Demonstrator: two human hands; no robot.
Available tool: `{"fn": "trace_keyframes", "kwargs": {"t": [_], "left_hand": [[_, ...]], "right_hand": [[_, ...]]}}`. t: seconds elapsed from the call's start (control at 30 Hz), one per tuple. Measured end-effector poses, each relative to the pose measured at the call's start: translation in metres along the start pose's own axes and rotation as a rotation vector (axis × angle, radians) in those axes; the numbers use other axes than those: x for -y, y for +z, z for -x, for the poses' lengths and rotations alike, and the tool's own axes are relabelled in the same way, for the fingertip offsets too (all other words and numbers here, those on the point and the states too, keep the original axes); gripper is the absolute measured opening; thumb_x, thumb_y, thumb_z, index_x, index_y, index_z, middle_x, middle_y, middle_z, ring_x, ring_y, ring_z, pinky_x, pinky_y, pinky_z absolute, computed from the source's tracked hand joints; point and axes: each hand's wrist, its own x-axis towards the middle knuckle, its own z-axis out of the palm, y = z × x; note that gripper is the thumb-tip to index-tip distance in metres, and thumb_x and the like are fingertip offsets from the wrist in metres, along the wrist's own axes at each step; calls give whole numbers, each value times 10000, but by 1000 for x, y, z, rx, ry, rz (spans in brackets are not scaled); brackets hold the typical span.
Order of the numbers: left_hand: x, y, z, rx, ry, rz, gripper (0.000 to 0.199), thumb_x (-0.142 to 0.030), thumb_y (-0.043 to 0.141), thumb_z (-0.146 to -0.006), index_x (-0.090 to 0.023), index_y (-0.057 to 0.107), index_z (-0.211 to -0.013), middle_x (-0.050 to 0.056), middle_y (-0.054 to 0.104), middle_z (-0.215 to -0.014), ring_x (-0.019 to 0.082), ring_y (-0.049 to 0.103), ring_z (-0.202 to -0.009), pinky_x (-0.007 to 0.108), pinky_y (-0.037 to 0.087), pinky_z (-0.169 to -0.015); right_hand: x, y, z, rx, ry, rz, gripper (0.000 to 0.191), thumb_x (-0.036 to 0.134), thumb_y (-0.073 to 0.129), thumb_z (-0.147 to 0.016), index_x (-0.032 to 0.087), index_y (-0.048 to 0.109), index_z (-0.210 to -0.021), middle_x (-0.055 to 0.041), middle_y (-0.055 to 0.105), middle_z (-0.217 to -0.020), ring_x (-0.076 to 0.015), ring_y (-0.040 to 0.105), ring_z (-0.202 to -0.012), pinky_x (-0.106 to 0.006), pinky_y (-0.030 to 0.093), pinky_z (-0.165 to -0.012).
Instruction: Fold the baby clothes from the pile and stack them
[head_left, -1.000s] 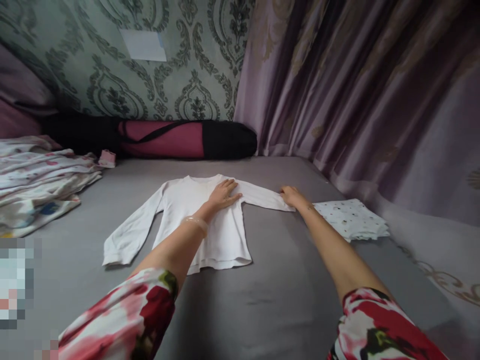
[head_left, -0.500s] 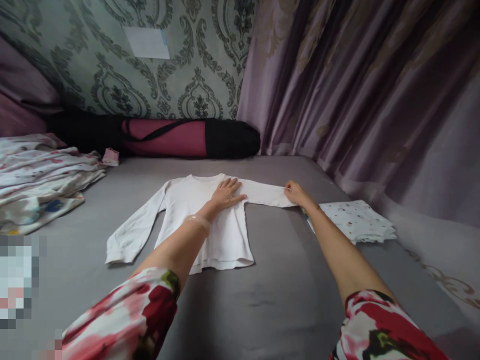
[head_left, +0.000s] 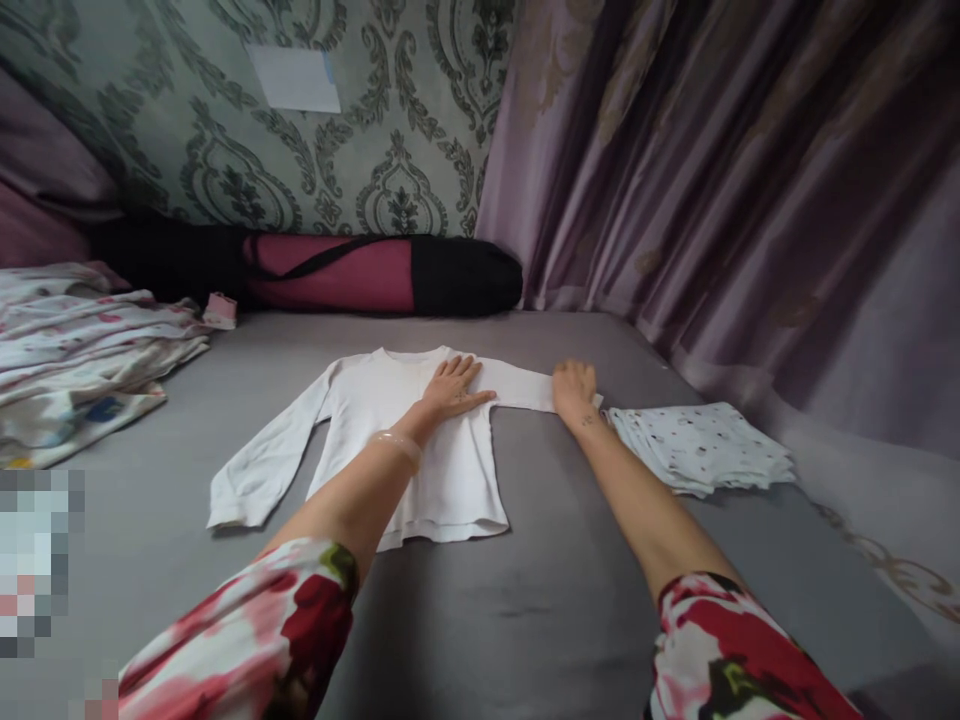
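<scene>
1. White long-sleeved shirt (head_left: 367, 395) lies spread on the grey bed sheet (head_left: 555, 560), neckline away from me, hem toward me
2. My left hand (head_left: 452, 388) rests palm down on the shirt's upper part, near the shoulder, fingers spread; no shift there over the last second; bangle (head_left: 401, 445) on that wrist
3. Change is at my right hand (head_left: 576, 390): half a second ago it pinches the far end of the near-straight sleeve (head_left: 521, 384); now it sits a little further in, laid across that sleeve, fingers curled
4. Whether those fingers grip cloth or merely press on it, I cannot tell; blur and the back of the hand hide the tips
5. A bit of pale cloth, probably the cuff, shows just beyond my right wrist
6. What I take from this: the pinch at the end seems to give way to a hand over the sleeve, which runs out sideways, looking fairly flat between my two hands
7. Other sleeve (head_left: 262, 470) slants down to my left, untouched, cuff toward me
8. Folded stack of patterned cloth (head_left: 705, 445) sits just right of my right hand; its left edge shows more fully now
9. Loose patterned fabrics (head_left: 82, 340) lie heaped far left, well apart from the shirt
</scene>
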Motion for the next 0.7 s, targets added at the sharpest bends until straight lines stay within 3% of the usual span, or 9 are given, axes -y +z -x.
{"fn": "trace_keyframes", "kwargs": {"t": [0.07, 0.17, 0.27, 0.37, 0.53, 0.7], "left_hand": [[1, 1, -1, 12, -4, -12, 879, -771, 310, -861, -195, 316, -1525, 90, 238, -1616, 302, 179, -1490, 453, 137, -1207], [5, 5, -4, 46, 3, -64, 793, -636, 381, -900, -192, 262, -1547, 78, 214, -1624, 295, 160, -1496, 441, 135, -1210], [7, 9, -5, 77, 3, -110, 739, -482, 425, -907, -193, 231, -1558, 63, 205, -1629, 290, 145, -1499, 432, 135, -1212], [5, 9, -4, 58, -21, -92, 714, -457, 413, -909, -214, 236, -1557, 56, 225, -1623, 282, 161, -1497, 441, 153, -1207], [-1, 1, -1, 39, -34, -48, 720, -563, 392, -907, -219, 303, -1533, 64, 250, -1613, 270, 190, -1491, 435, 143, -1209], [-1, -1, 0, 33, -41, -18, 854, -738, 338, -869, -194, 311, -1528, 79, 246, -1613, 290, 183, -1492, 444, 140, -1207]], "right_hand": [[36, 5, -8, -75, -105, -157, 473, 293, 343, -991, 141, 460, -1423, -230, 490, -1424, -362, 361, -1384, -576, 175, -1124], [96, 13, -17, -32, -233, -371, 543, 417, 241, -1016, 194, 351, -1500, -117, 388, -1540, -275, 264, -1449, -491, 140, -1175], [132, 14, -16, 41, -209, -497, 649, 471, 161, -1015, 100, 244, -1540, -119, 230, -1612, -244, 162, -1490, -409, 121, -1197], [133, 4, -5, 117, -135, -505, 703, 487, 117, -1013, 34, 182, -1547, -146, 155, -1625, -233, 117, -1501, -384, 91, -1205], [107, -13, 18, 167, -70, -395, 727, 511, 105, -1011, 29, 160, -1552, -142, 122, -1629, -223, 71, -1507, -402, 38, -1208], [82, -16, 28, 193, -30, -301, 685, 513, 120, -1015, 109, 172, -1566, -108, 108, -1637, -243, 49, -1507, -468, 23, -1201]]}}
